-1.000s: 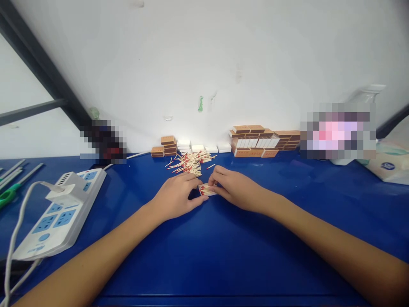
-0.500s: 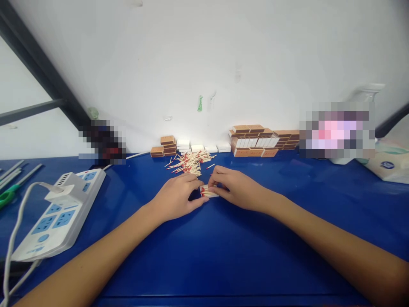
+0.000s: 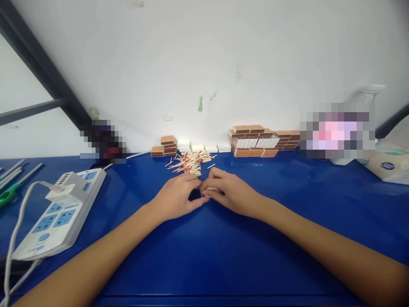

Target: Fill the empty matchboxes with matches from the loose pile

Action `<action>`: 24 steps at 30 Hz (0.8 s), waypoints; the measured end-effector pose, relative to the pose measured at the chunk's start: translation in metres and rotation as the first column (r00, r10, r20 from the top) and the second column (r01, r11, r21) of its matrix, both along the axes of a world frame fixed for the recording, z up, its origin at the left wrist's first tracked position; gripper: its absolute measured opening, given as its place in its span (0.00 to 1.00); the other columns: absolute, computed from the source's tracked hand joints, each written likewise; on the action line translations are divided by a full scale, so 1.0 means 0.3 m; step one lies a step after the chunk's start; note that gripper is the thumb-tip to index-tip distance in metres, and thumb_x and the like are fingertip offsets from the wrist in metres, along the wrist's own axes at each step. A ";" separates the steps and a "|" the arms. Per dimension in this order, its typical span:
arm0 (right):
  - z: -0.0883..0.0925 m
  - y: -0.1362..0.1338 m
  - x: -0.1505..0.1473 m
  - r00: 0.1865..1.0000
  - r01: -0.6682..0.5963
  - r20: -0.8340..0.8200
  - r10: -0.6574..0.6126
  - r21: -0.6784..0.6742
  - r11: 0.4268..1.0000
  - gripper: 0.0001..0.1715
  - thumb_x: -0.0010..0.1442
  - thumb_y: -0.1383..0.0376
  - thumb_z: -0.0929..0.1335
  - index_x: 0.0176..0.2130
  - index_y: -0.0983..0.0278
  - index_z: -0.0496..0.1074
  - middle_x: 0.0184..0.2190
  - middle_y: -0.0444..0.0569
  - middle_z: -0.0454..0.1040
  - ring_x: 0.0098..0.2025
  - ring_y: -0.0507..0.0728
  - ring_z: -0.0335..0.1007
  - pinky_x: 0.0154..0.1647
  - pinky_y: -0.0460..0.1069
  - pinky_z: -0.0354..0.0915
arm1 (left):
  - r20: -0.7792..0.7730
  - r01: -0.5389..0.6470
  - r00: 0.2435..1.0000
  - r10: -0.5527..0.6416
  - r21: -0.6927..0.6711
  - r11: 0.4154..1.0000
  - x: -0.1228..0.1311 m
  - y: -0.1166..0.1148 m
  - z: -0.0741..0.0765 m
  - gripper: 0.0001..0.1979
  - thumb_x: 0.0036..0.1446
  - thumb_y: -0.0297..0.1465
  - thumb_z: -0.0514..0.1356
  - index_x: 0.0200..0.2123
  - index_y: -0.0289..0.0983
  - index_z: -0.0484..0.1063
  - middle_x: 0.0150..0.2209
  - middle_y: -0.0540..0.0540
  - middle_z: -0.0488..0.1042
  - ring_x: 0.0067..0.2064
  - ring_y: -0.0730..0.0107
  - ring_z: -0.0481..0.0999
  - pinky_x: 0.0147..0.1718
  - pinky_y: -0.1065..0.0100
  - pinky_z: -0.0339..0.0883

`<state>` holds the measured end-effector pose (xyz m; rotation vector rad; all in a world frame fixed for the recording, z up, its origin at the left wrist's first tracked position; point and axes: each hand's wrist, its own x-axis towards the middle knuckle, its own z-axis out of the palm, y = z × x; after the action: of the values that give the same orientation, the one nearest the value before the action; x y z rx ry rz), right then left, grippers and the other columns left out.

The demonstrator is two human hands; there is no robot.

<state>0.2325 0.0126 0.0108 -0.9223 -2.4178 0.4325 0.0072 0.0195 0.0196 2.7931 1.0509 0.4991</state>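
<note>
A small white matchbox tray with matches (image 3: 211, 188) in it lies on the blue table, mostly covered by my hands. My left hand (image 3: 177, 197) grips the tray's left end between thumb and fingers. My right hand (image 3: 236, 192) reaches over the tray from the right, its thumb and fingers closed on the matches near their red heads. Just beyond my hands is a loose heap of red-tipped matches (image 3: 191, 162), and a single match (image 3: 211, 166) lies apart to its right.
White trays (image 3: 183, 146) and a few brown matchboxes (image 3: 168, 145) stand along the wall behind the heap. A larger stack of matchboxes (image 3: 255, 152) is right of them. A power strip (image 3: 60, 215) with cables and green-handled scissors (image 3: 9, 195) lie left; a tissue pack (image 3: 391, 164) sits right.
My right hand has shifted slightly left over the tray, and its fingers now cover the match heads. My left hand has stayed at the tray's left end.
</note>
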 end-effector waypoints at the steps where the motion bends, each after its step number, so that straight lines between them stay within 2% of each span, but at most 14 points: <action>1: -0.004 0.000 -0.002 1.000 -0.002 -0.002 0.002 0.012 1.000 0.10 0.72 0.67 0.66 0.44 0.61 0.78 0.40 0.48 0.68 0.35 0.53 0.67 0.38 0.49 0.64 | 0.000 -0.002 1.000 0.002 -0.001 1.000 0.000 0.001 0.000 0.11 0.66 0.40 0.64 0.37 0.38 0.73 0.39 0.46 0.76 0.42 0.60 0.76 0.39 0.61 0.70; 6: -0.010 -0.001 -0.002 0.999 -0.025 0.024 0.023 0.052 0.998 0.10 0.73 0.66 0.65 0.46 0.61 0.78 0.40 0.48 0.69 0.35 0.53 0.67 0.39 0.49 0.64 | -0.006 -0.001 1.000 0.001 -0.012 1.000 0.002 0.001 0.003 0.11 0.66 0.39 0.64 0.35 0.38 0.71 0.37 0.47 0.74 0.40 0.62 0.75 0.38 0.62 0.68; 18: -0.017 0.000 -0.009 0.997 -0.033 0.075 0.025 0.107 0.994 0.07 0.72 0.66 0.66 0.41 0.63 0.74 0.39 0.47 0.69 0.34 0.52 0.67 0.36 0.48 0.63 | -0.007 0.016 1.000 -0.016 -0.025 1.000 -0.003 0.000 0.004 0.07 0.64 0.35 0.65 0.40 0.38 0.73 0.40 0.46 0.76 0.43 0.59 0.76 0.41 0.60 0.70; 24: -0.011 -0.001 -0.010 0.992 0.014 0.122 -0.023 0.070 0.997 0.05 0.72 0.65 0.68 0.42 0.63 0.74 0.41 0.48 0.70 0.36 0.53 0.70 0.38 0.49 0.65 | -0.019 0.010 1.000 -0.011 -0.015 1.000 -0.001 0.000 0.004 0.09 0.66 0.38 0.63 0.40 0.38 0.73 0.40 0.45 0.76 0.43 0.59 0.76 0.41 0.60 0.70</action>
<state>0.2295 0.0123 0.0075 -0.9661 -2.5152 0.2917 0.0068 0.0194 0.0206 2.7945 1.0388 0.4624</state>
